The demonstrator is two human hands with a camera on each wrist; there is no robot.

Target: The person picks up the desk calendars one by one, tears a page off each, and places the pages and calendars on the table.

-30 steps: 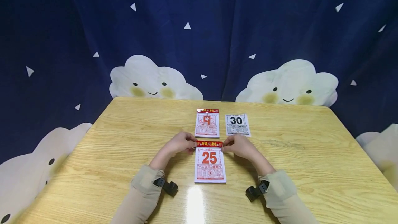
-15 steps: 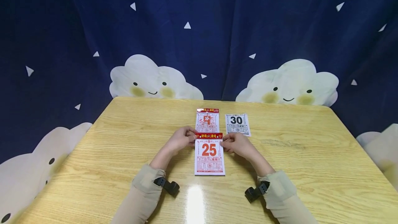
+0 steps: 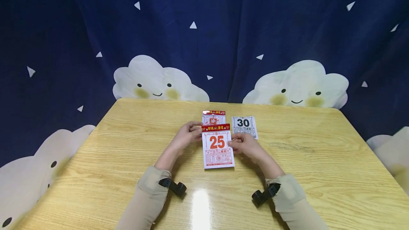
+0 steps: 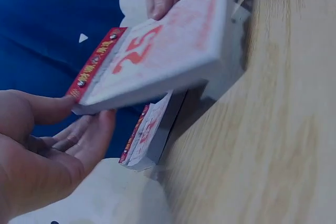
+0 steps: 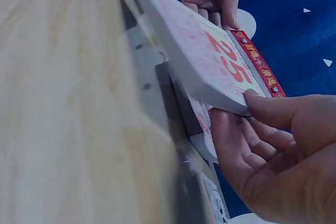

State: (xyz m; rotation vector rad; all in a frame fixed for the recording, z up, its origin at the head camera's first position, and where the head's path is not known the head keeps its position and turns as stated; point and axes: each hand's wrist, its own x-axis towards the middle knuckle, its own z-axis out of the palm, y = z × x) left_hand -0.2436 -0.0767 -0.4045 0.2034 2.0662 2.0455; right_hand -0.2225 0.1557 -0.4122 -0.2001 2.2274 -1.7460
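A thick tear-off calendar [image 3: 218,157] with a red header strip and a large red 25 is lifted off the table, its header end higher. My left hand [image 3: 186,136] pinches its upper left corner; in the left wrist view the thumb [image 4: 50,107] lies on top and fingers underneath. My right hand [image 3: 247,145] pinches the right edge, a little below the header, thumb [image 5: 273,109] on the face and fingers beneath. Behind it a second tear-off calendar [image 3: 213,120] lies on the table, its lower part hidden by the lifted one.
A loose calendar sheet [image 3: 244,125] with a black 30 lies to the right of the rear calendar, close to my right hand. The wooden table [image 3: 319,173] ends at the back against a dark blue curtain [image 3: 179,38] with clouds and white triangles.
Both hands have carried the 25 calendar up and away from me, off the table and partly over the rear calendar's view. The rear calendar and loose sheet have stayed put.
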